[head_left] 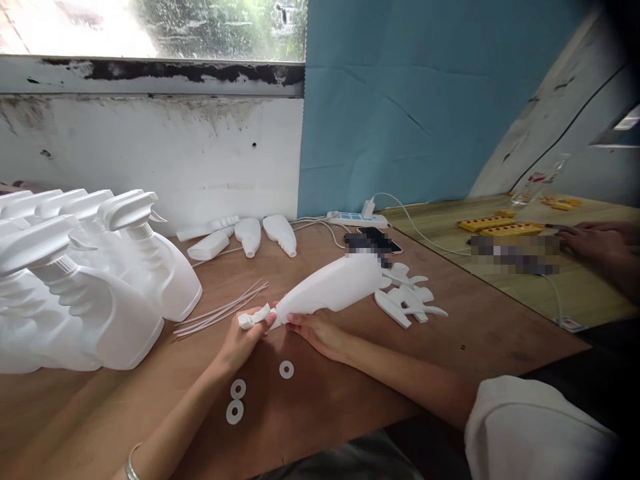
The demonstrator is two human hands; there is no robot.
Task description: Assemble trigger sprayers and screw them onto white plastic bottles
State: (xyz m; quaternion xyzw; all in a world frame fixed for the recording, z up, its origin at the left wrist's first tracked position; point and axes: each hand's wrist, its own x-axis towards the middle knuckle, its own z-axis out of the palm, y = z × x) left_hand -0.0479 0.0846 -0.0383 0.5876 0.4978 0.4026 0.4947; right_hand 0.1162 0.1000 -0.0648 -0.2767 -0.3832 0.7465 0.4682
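Note:
A white plastic bottle (335, 287) is held on its side above the brown tabletop, its neck pointing left. My right hand (317, 333) is closed around the bottle near its neck. In my left hand (249, 335) a white spray trigger head (254, 317) is gripped against the bottle's neck; the joint is partly hidden by fingers. Below the hands lie three white ring washers, one (287, 369) apart and two touching. Thin white tubes (223, 310) lie left of my left hand. More spray heads (406, 303) rest beyond the bottle's base.
Several assembled white spray bottles (115, 300) stand in rows at the left. Bare bottles (280, 233) lie by the wall. A phone (383, 238) and a power strip (357, 219) with cables sit at the back. Another person's hand (595, 243) is near yellow pieces (505, 225) on the adjoining table.

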